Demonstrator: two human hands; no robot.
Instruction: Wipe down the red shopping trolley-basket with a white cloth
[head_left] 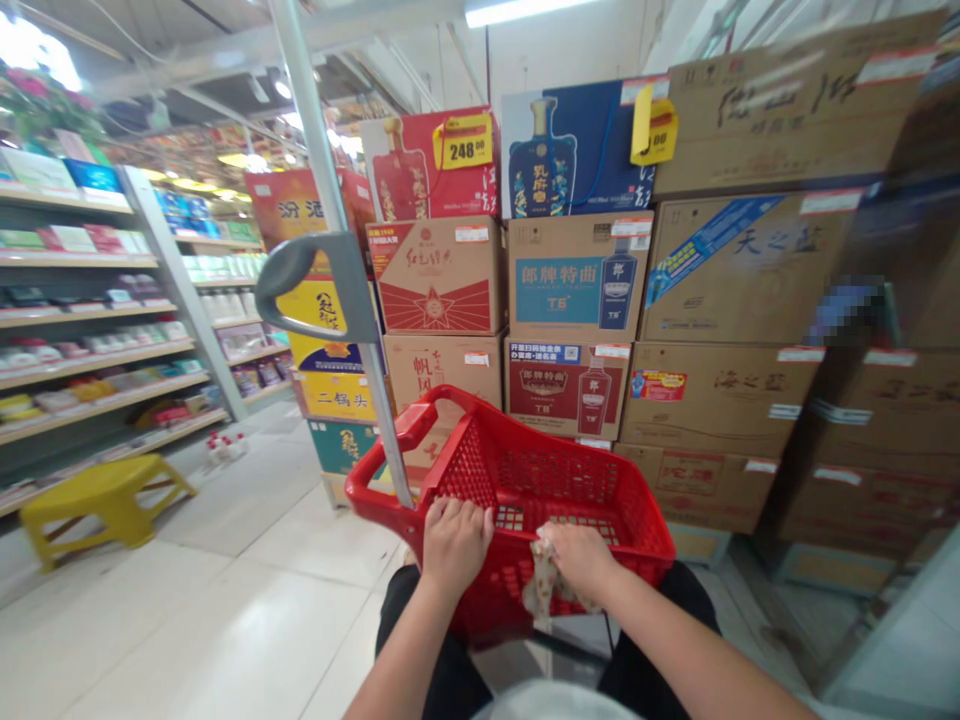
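The red basket (480, 470) sits just before the person's knees; the left hand (454, 540) is curled closed over the basket's near rim, and the right hand (577, 555), just right of it on that rim, clutches a bunched cloth (541, 585). The basket looks light, stiff, empty plastic, best held by the rim or its grey pull handle (315, 275); the cloth looks soft and limp. Boxes (577, 280) stand behind the basket; a stool (105, 495) well left of it.

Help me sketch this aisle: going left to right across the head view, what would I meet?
Store shelves → yellow stool → grey pull handle → left hand gripping the rim of the red basket → right hand holding a cloth → brown cartons.
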